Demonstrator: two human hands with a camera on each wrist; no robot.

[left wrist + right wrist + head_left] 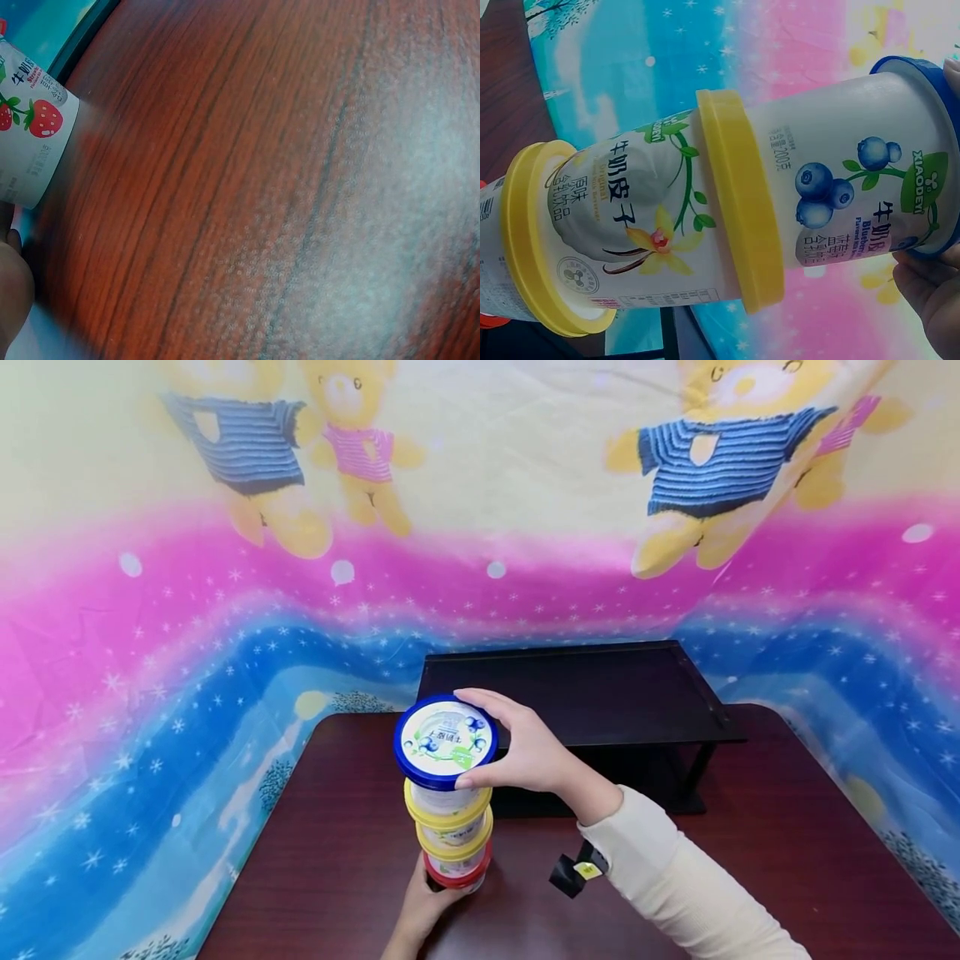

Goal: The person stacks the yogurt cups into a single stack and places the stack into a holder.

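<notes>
Several paper tubs stand in one upright stack in the head view, slightly out of line. On top is the blueberry tub (442,739) with a blue lid; my right hand (528,747) grips that lid between thumb and fingers. Below it come two yellow-lidded tubs, the upper one a vanilla-flower tub (649,225) in the right wrist view. At the bottom is the red-lidded strawberry tub (37,124), cut off at the left wrist view's edge. My left hand (422,902) holds this tub low down, its fingers partly hidden behind it.
A low black stand (555,693) sits at the back of the dark red wooden table (330,835), just behind the stack. A printed curtain with bears (495,593) hangs around the table. A black strap device (573,872) hangs from the right wrist.
</notes>
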